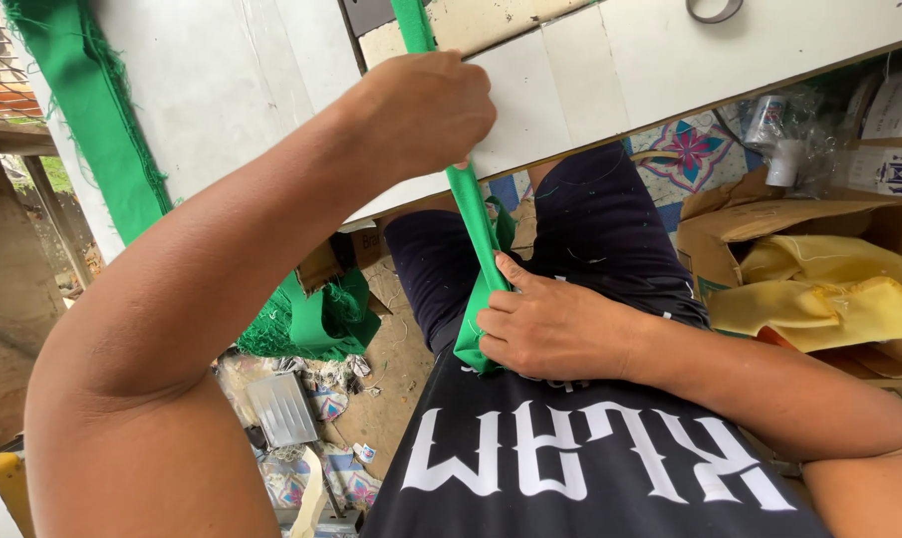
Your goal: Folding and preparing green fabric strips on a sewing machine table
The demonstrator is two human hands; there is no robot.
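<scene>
While both hands grip a green strip (476, 224), a cardboard box (760, 224) sits right.

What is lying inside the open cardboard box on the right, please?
Folded yellow fabric fills the cardboard box and spills over its edge. Anything beneath the fabric is covered and cannot be seen.
</scene>
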